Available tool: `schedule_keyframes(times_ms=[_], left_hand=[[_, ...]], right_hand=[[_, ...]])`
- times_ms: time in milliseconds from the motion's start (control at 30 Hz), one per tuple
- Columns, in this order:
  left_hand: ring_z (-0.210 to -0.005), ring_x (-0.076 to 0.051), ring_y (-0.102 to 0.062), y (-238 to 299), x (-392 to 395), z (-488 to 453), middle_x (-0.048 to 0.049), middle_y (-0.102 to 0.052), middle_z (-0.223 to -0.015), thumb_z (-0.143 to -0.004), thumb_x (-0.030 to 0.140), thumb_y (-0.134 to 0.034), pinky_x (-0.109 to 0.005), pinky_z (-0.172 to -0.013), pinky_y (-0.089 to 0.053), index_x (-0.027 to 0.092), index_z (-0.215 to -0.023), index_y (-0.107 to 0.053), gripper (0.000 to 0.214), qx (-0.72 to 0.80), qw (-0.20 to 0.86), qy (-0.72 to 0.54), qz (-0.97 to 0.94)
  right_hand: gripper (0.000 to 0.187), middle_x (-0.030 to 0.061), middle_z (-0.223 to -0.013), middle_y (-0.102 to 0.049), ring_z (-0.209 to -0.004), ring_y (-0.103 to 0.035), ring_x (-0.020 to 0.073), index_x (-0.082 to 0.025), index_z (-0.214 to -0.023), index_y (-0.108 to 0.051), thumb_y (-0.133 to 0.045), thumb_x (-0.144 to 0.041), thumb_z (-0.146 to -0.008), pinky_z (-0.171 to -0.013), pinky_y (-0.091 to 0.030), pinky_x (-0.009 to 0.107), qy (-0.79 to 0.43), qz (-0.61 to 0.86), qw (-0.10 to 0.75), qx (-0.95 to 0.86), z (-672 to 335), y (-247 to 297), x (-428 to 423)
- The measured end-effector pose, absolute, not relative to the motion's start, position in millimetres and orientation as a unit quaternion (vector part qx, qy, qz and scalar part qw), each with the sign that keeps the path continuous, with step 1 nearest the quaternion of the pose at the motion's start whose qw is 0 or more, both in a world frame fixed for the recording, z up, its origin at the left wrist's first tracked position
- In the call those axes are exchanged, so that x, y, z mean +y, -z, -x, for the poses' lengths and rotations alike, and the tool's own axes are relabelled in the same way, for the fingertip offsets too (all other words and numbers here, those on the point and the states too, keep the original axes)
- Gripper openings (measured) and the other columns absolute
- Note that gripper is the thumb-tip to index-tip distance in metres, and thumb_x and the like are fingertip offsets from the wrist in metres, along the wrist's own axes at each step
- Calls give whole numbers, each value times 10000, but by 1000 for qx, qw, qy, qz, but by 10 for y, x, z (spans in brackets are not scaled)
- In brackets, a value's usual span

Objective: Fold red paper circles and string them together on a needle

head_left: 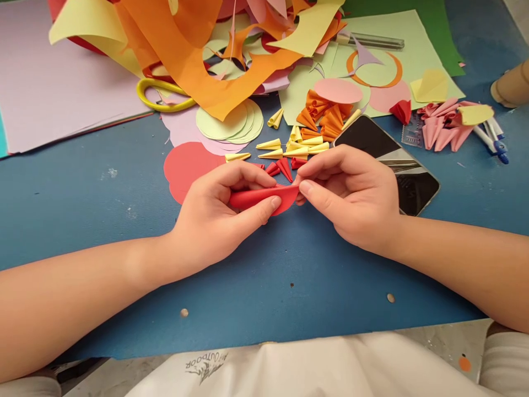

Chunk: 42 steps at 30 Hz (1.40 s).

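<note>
Blue counter (82,220), littered at its far edge with orange, yellow, green and pink paper offcuts, yellow-handled scissors (161,96), small rolled paper cones (289,149), a dark phone (397,165) and pens (494,140). Both forearms reach in from the near edge, wrists low, the left hand (219,212) and right hand (351,196) meeting at centre. Between them a red paper piece (264,197), partly rolled, is pinched by thumb and fingertips of each hand, just above the counter.
</note>
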<state>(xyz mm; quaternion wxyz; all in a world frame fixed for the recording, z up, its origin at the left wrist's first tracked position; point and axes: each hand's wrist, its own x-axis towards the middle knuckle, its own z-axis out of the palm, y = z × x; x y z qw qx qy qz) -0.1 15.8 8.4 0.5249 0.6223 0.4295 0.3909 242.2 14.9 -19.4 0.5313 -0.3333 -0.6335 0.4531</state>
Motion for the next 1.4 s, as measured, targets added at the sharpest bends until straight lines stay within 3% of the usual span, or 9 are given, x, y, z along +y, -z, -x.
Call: schedule_keyframes(times_ms=[167, 333, 567, 767, 900, 1067, 1267, 1400], left_hand=[[-925, -212, -883, -78, 166, 16, -25, -916, -1034, -945, 254, -952, -325, -795, -742, 258, -984, -778, 179, 439, 505, -378, -639], [-969, -220, -893, -85, 164, 9, -19, -926, -1046, -921, 278, -983, -351, -873, -759, 261, -971, -783, 207, 439, 496, -383, -644], [-955, -249, -909, -81, 151, 11, -21, -926, -1048, -941, 381, -1013, -357, -831, -757, 281, -974, -753, 280, 443, 498, -366, -649], [-951, -230, -909, -49, 158, 17, -21, -926, -1035, -940, 266, -991, -363, -844, -777, 272, -980, -776, 219, 420, 495, -389, -654], [-1023, -245, -923, -55, 162, 17, -16, -932, -1074, -951, 234, -975, -379, -933, -792, 274, -993, -774, 209, 416, 503, -384, -653], [-1033, -254, -897, -59, 156, 32, -6, -911, -1074, -944, 323, -1004, -408, -950, -776, 292, -988, -778, 233, 432, 487, -377, -659], [-993, -269, -883, -79, 142, 12, -32, -905, -1060, -914, 517, -1059, -441, -907, -773, 277, -968, -761, 387, 454, 506, -370, -633], [-968, -260, -885, -93, 136, -1, -41, -903, -1052, -903, 545, -1069, -422, -870, -775, 271, -968, -753, 424, 454, 522, -370, -620]], right_hand=[[28, 37, -1054, -863, -858, -850, 203, -281, -1096, -829, -834, -283, -1124, -784, -774, 359, -433, 336, 530, -648, -2441, 213, 155], [103, 30, -1069, -873, -914, -860, 200, -275, -1123, -814, -868, -225, -1052, -845, -791, 350, -393, 328, 535, -672, -2423, 225, 147], [199, -4, -995, -856, -896, -861, 153, -266, -1081, -804, -851, -88, -1006, -839, -784, 268, -370, 328, 551, -672, -2384, 207, 133], [52, 47, -1095, -853, -953, -854, 214, -282, -1108, -798, -830, -322, -1117, -891, -793, 383, -396, 365, 518, -664, -2445, 221, 131], [66, 32, -1073, -856, -923, -845, 209, -293, -1106, -816, -881, -294, -1095, -878, -783, 386, -409, 326, 538, -661, -2426, 225, 138], [102, 20, -1106, -869, -960, -852, 207, -324, -1131, -824, -878, -247, -1092, -916, -791, 392, -379, 343, 534, -674, -2416, 239, 149], [124, 38, -1124, -877, -978, -866, 211, -298, -1140, -795, -892, -328, -1070, -908, -808, 377, -403, 346, 526, -664, -2420, 260, 159], [184, 55, -1123, -876, -950, -853, 234, -306, -1122, -799, -913, -437, -1059, -879, -814, 412, -419, 378, 508, -650, -2411, 255, 148]])
